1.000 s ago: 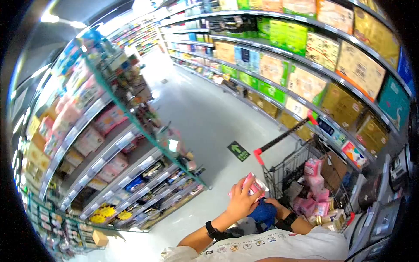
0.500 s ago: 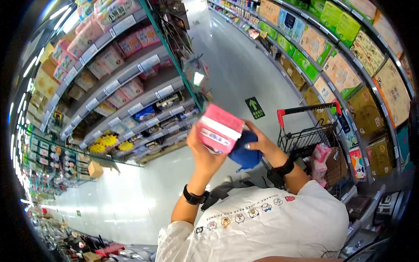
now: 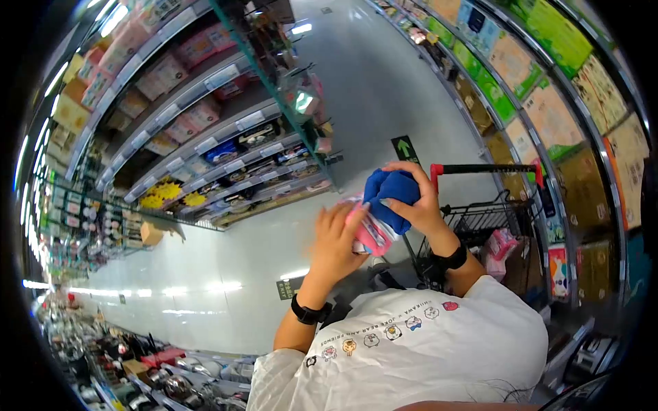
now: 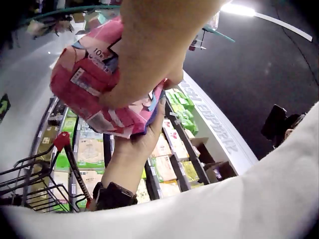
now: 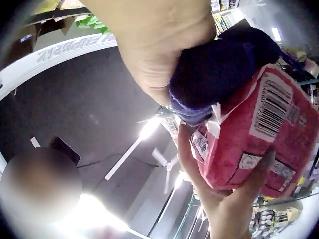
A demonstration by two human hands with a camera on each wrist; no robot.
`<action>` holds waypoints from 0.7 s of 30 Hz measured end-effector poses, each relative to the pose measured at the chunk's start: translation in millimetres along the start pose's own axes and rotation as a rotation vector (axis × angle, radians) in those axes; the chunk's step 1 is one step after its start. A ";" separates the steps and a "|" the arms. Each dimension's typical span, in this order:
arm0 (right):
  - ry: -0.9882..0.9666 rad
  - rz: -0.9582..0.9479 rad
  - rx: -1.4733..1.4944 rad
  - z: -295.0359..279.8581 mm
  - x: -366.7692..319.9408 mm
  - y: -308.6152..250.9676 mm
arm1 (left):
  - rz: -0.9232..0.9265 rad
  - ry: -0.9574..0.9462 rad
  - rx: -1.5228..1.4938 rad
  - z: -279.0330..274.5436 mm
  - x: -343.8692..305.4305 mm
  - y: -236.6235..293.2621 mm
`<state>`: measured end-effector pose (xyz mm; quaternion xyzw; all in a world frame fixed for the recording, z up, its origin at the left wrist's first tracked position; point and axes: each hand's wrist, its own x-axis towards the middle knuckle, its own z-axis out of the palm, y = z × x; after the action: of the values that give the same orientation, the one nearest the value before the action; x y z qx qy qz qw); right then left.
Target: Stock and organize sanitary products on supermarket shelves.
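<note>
A pink plastic-wrapped package [image 3: 371,235] is held up in front of my chest. My left hand [image 3: 337,233] grips it from the left, with fingers curled round its side. My right hand [image 3: 413,200] clutches a bunched blue cloth [image 3: 387,192] and presses it against the top of the package. In the left wrist view the pink package [image 4: 102,92] fills the top left, under my left hand [image 4: 149,50]. The right wrist view shows my right hand [image 5: 159,50] round the blue cloth [image 5: 219,69], which lies against the pink package [image 5: 261,134] and its barcode.
A shopping cart [image 3: 480,216] with a red-tipped handle stands right of my hands and holds more pink packs [image 3: 499,245]. Stocked shelves [image 3: 199,130] line the left of the aisle, and boxed goods [image 3: 548,103] line the right. White floor [image 3: 384,89] runs ahead.
Both hands rose from beside the cart to chest height. The package has turned in my left hand, and the blue cloth has moved from behind it onto its top.
</note>
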<state>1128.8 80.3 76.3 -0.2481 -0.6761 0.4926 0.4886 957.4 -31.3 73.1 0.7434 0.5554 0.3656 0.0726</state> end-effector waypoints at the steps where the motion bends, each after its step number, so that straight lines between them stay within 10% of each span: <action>1: 0.014 0.003 -0.013 3.5 1.0 -1.7 | -0.001 -0.025 -0.010 -1.6 -1.2 2.8; 12: -0.094 -0.026 -0.019 70.2 -11.7 -3.5 | -0.124 0.024 0.075 -74.6 -46.9 -4.6; 21: -0.269 0.370 0.467 156.0 -49.0 13.7 | -0.213 0.064 0.064 -137.4 -119.2 -18.3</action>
<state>1005.2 -20.5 37.5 -0.1805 -0.5469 0.7432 0.3406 843.7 -170.2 107.8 0.6699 0.6448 0.3614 0.0695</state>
